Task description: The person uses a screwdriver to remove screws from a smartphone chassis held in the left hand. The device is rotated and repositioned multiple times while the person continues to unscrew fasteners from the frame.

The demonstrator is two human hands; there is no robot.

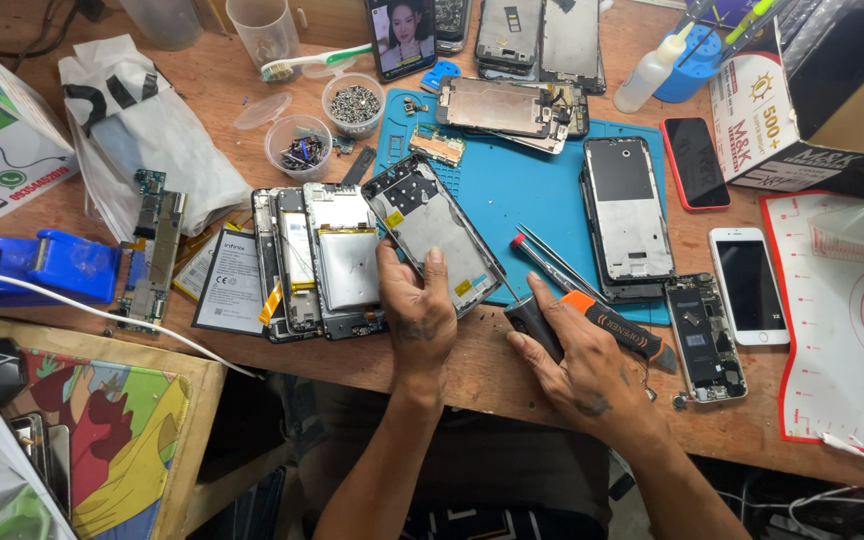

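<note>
My left hand (pixel 415 305) grips the near end of an opened phone frame (pixel 432 228) with a silver plate, tilted across the edge of the blue work mat (pixel 522 190). My right hand (pixel 577 355) rests on the wooden bench and holds a black and orange screwdriver (pixel 602 322), its tip pointing toward the frame's lower corner. A red-tipped pair of tweezers (pixel 550 262) lies on the mat just above that hand. Beside my left hand lies another opened phone (pixel 327 262) with its battery showing.
Several dismantled phones and frames (pixel 627 215) cover the mat and bench. Small cups of screws (pixel 353 103), a toothbrush (pixel 312 62), a loose battery (pixel 232 282), a circuit board (pixel 152 255), a blue tape dispenser (pixel 42 265), a cardboard box (pixel 792 100) and a white and red mat (pixel 842 320) surround them.
</note>
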